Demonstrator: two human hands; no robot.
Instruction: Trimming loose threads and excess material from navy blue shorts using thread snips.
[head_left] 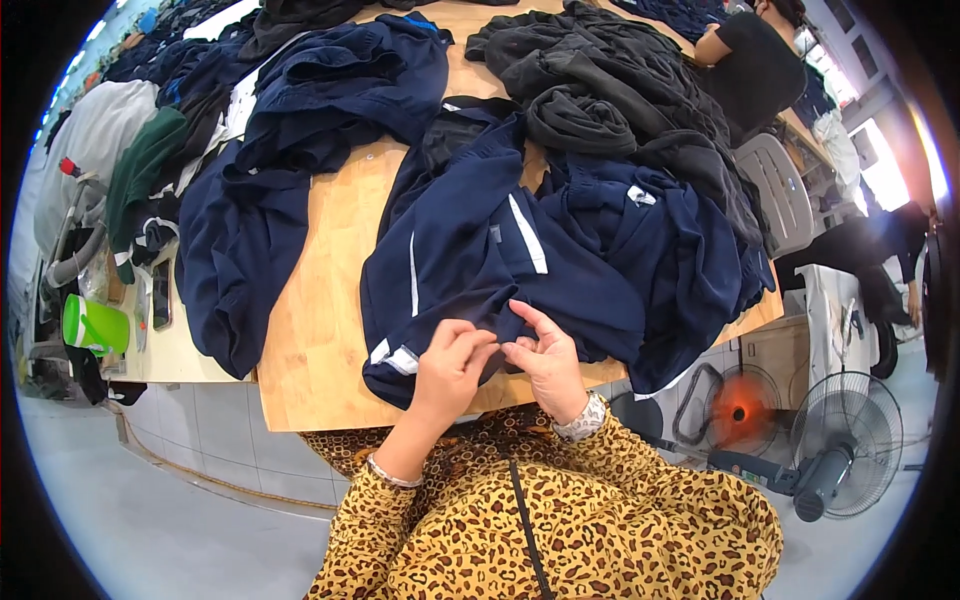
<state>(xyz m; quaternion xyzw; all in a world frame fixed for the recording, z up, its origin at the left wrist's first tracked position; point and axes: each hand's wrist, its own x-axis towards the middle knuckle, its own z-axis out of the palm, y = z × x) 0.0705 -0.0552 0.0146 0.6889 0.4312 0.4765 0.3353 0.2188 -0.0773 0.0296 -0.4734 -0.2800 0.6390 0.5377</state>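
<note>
Wooden table (320, 330) heaped with dark clothes (600, 90); both hands' fingers (480, 340) seemingly pinch navy garment (500, 250).

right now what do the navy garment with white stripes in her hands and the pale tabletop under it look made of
The navy garment with white stripes looks like soft matte knit or woven cloth, possibly synthetic sportswear: it drapes and creases loosely where the left hand and right hand pinch it. The pale tabletop looks like unfinished plywood: a flat, light tan sheet with faint grain and a thin edge.
</note>
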